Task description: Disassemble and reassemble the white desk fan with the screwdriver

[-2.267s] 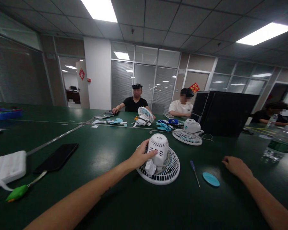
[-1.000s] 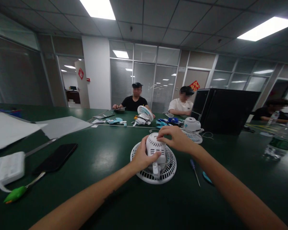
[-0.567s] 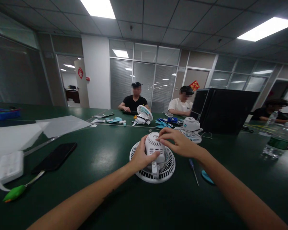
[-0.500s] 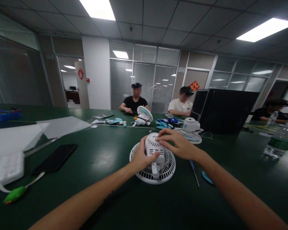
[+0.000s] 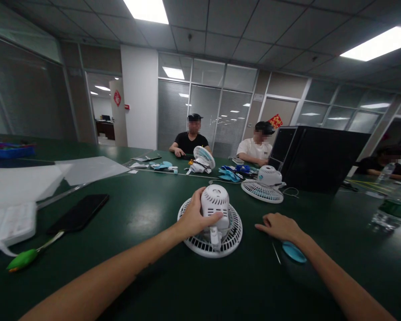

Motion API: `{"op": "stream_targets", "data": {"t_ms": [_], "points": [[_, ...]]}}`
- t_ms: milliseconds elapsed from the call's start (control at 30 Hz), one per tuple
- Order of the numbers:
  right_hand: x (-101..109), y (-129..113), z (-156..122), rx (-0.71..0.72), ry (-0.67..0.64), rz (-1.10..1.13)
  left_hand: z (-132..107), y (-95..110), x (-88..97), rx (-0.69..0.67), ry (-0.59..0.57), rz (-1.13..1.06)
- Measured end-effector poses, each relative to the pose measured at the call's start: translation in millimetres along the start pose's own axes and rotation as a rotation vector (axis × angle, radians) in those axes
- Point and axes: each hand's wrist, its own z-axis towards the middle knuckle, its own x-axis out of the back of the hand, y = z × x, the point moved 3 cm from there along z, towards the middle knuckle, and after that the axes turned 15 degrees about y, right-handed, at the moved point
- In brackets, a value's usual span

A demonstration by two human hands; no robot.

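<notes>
A white fan head [image 5: 216, 203] rests face down on its round grille [image 5: 232, 245], its vented motor housing pointing up. My left hand [image 5: 197, 216] is wrapped round the left side of the housing, thumb across the front. To the right, my right hand [image 5: 280, 227] hovers low over a screwdriver [image 5: 276, 253], thumb stretched out to the left and the other fingers bent. The hand hides the screwdriver's handle; only its thin metal shaft shows. Beside that shaft lies a light-blue fan part [image 5: 294, 252], partly behind my right wrist.
A second white fan [image 5: 262, 189] lies behind, near a black computer case [image 5: 321, 156]. Another fan [image 5: 203, 160] and blue parts [image 5: 230, 174] are near two people across the table. On the left are a phone [image 5: 80, 214] and papers [image 5: 90, 169]; bottles [image 5: 392, 207] stand right.
My right hand has left the top of the motor housing and moved right and down, over the screwdriver. My left hand keeps its hold. The view has shifted slightly.
</notes>
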Motion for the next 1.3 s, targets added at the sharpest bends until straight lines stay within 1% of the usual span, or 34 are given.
{"op": "stream_targets", "data": {"t_ms": [67, 167, 200, 267, 367, 400, 433, 500, 567, 633, 733, 800, 867, 933, 967, 1033, 1100, 1200, 1233, 1300], "points": [[-3, -1, 1, 0.027, -0.005, 0.064, 2, 3, 2.8, -0.075, 0.020, 0.037], [1, -7, 4, 0.080, -0.024, 0.180, 4, 13, 7.8, -0.305, 0.004, 0.109], [4, -10, 5, 0.088, -0.026, 0.260, 4, 17, 9.0, -0.383, -0.019, 0.135], [17, -17, 11, 0.074, 0.009, 0.515, 4, 22, 10.8, -0.488, -0.056, 0.177], [50, -37, 21, -0.008, 0.162, 0.991, 4, 25, 12.4, -0.532, -0.054, 0.186], [62, -46, 25, -0.038, 0.216, 1.112, 4, 25, 12.3, -0.533, -0.048, 0.185], [74, -57, 28, -0.060, 0.251, 1.221, 3, 24, 11.9, -0.534, -0.041, 0.187], [93, -81, 32, -0.070, 0.259, 1.397, 2, 24, 10.7, -0.537, -0.021, 0.203], [107, -106, 35, -0.038, 0.235, 1.512, 1, 23, 9.4, -0.541, 0.010, 0.231], [116, -127, 35, 0.039, 0.237, 1.578, -1, 23, 8.2, -0.543, 0.038, 0.257], [125, -143, 35, 0.153, 0.338, 1.606, -2, 24, 6.5, -0.549, 0.059, 0.276], [126, -146, 36, 0.169, 0.440, 1.580, -3, 25, 5.8, -0.553, 0.061, 0.275], [123, -146, 37, 0.159, 0.545, 1.542, -3, 26, 5.5, -0.553, 0.066, 0.264], [114, -149, 37, 0.158, 0.629, 1.528, -3, 27, 5.4, -0.562, 0.074, 0.251], [107, -152, 36, 0.164, 0.645, 1.530, -3, 27, 5.3, -0.571, 0.081, 0.244], [93, -161, 33, 0.167, 0.629, 1.557, -3, 27, 5.2, -0.587, 0.094, 0.232], [81, -171, 31, 0.124, 0.601, 1.629, -3, 26, 4.9, -0.594, 0.101, 0.226], [76, -178, 30, -0.048, 0.584, 1.821, -2, 26, 4.7, -0.596, 0.100, 0.230], [76, -178, 31, -0.110, 0.555, 1.886, -2, 26, 4.7, -0.597, 0.099, 0.232], [80, -179, 32, -0.218, 0.450, 1.991, -2, 26, 5.0, -0.601, 0.099, 0.230]]}}
